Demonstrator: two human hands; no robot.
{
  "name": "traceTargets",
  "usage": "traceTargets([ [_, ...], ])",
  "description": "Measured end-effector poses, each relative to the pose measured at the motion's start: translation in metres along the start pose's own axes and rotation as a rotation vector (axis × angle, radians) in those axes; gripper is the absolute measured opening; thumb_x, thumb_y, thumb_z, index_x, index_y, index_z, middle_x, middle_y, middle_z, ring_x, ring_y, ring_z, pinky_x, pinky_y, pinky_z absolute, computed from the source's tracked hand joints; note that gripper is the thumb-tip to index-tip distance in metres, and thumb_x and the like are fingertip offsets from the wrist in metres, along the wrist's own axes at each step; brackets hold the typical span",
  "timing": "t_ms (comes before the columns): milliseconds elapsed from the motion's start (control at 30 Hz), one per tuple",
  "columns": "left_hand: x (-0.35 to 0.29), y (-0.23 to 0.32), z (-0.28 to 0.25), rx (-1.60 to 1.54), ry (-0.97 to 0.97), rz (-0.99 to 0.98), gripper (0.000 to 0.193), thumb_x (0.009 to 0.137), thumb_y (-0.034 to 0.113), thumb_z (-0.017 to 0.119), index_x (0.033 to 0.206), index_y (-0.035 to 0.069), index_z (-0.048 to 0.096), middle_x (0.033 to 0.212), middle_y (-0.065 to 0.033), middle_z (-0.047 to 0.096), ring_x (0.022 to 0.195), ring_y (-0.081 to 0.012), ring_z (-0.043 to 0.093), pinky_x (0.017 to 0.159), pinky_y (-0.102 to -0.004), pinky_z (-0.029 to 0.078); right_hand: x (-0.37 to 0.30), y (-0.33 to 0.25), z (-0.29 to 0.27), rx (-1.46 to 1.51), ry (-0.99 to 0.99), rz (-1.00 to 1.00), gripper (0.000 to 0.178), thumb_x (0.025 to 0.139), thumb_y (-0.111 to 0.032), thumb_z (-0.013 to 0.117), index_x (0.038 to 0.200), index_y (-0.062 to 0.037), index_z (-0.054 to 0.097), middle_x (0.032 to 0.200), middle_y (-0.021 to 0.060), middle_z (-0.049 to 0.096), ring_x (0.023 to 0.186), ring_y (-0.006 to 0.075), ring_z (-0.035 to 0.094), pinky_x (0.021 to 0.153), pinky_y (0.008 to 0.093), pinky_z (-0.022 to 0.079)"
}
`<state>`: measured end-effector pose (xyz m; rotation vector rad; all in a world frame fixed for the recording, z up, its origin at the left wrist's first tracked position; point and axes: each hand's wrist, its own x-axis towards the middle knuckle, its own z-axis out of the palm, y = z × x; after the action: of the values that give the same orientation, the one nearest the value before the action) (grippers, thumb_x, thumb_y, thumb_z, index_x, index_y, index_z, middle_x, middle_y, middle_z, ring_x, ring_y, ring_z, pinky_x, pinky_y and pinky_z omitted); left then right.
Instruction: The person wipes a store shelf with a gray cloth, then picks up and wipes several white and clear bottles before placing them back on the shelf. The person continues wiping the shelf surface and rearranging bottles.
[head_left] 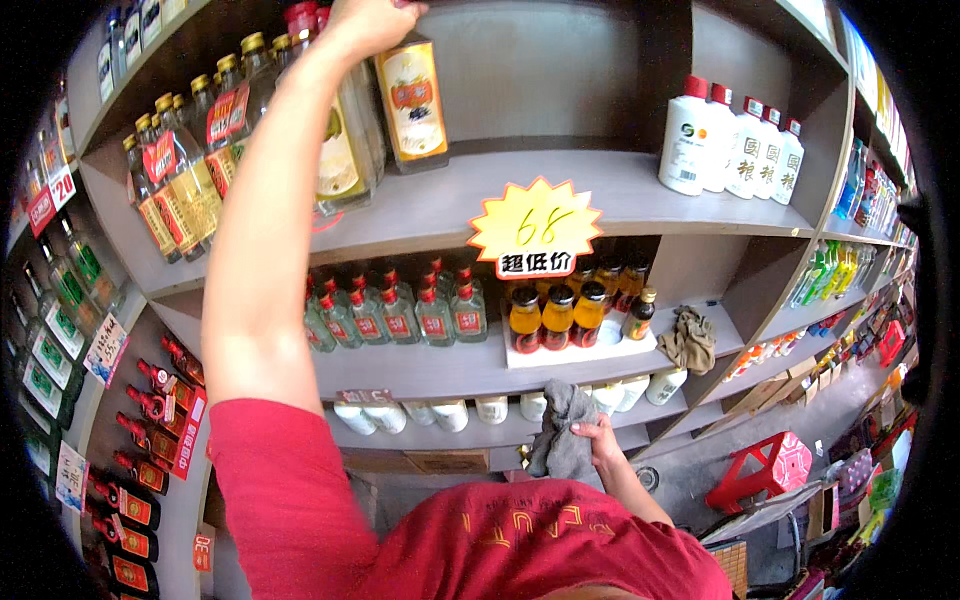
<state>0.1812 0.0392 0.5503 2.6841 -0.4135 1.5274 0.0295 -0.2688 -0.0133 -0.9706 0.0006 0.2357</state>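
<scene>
My left hand reaches up to the top edge of the view. It is closed at the top of a square glass bottle with a yellow and white label, though its fingertips are partly cut off. The bottle stands at the right end of a group on the upper shelf. Beside it is a bottle with a pale green label, partly hidden by my forearm. Low in front of my body, my right hand is closed around a crumpled grey cloth.
White red-capped bottles stand on the upper shelf's right. A yellow starburst price sign hangs at its edge. Below are small red-capped bottles, amber bottles on a white tray, and a brown cloth. A red stool stands on the floor.
</scene>
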Motion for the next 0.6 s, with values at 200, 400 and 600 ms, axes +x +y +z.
traceTargets([
  [200,0.042,0.018,0.066,-0.020,0.062,-0.267,0.052,0.071,0.039,0.072,0.096,-0.005,0.063,0.103,-0.0245,0.062,0.099,-0.0340,0.060,0.085,-0.0401,0.046,-0.023,-0.009,-0.031,0.089,0.176,-0.090,0.039,0.065,-0.003,0.066,0.104,0.0031,0.059,0.090,0.0112,0.065,0.078,0.0234,0.064,0.076,0.0376,0.051],
  [400,0.056,0.000,0.079,-0.148,0.017,-0.430,0.044,0.071,0.033,0.072,0.095,-0.003,0.066,0.104,-0.0215,0.063,0.101,-0.0324,0.060,0.088,-0.0380,0.046,-0.048,-0.017,-0.070,0.073,0.226,-0.099,0.034,0.066,-0.003,0.065,0.099,0.0033,0.061,0.088,0.0106,0.065,0.077,0.0216,0.063,0.073,0.0343,0.051],
  [600,0.056,0.013,0.068,-0.272,0.077,-0.376,0.036,0.069,0.024,0.074,0.089,-0.005,0.066,0.090,-0.0221,0.066,0.087,-0.0310,0.065,0.078,-0.0372,0.047,-0.059,-0.029,-0.090,0.079,0.287,-0.126,0.035,0.064,-0.003,0.065,0.099,0.0039,0.061,0.089,0.0104,0.066,0.077,0.0216,0.063,0.073,0.0350,0.051],
])
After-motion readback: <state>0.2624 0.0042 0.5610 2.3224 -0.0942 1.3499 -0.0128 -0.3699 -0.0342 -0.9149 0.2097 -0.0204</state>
